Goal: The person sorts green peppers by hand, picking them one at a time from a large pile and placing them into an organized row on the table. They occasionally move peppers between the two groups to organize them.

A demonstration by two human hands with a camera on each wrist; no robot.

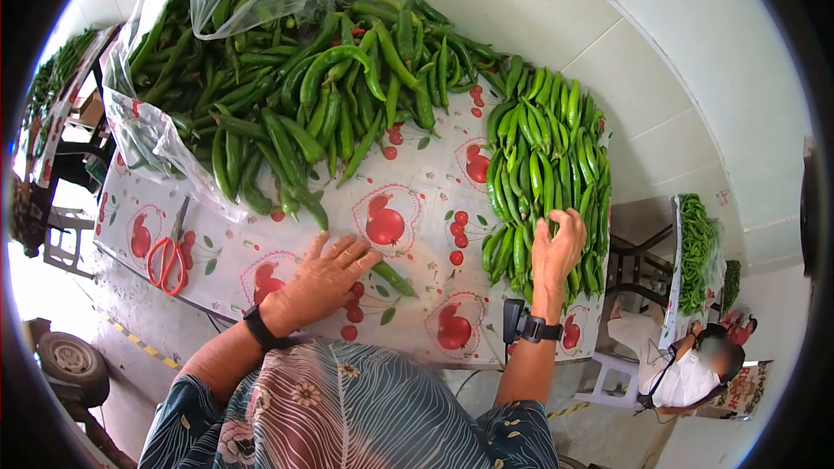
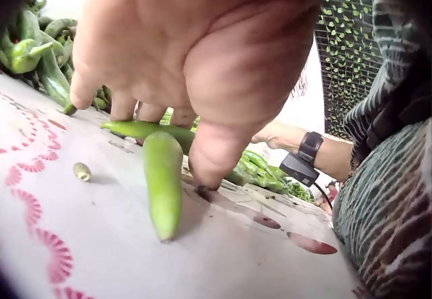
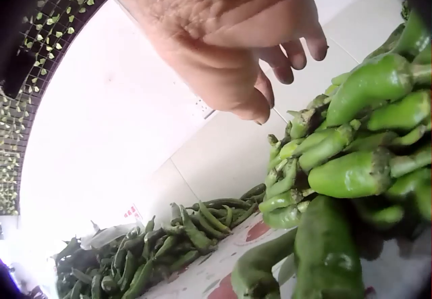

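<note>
Pressing straight fingers of the left hand (image 1: 321,282) onto a loose green chili pepper (image 1: 393,278) lying on the fruit-print tablecloth (image 1: 417,200); resting the released right hand (image 1: 556,252) atop the stacked pepper pile (image 1: 543,165), grasping nothing.

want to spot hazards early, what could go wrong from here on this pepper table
The pepper stack reaches the right edge of the table; the right hand resting on it could nudge some over. The loose pepper at the fingertips of the left hand lies near the front edge and might roll off. The red-handled scissors also lie near that edge and could get knocked down.
</note>
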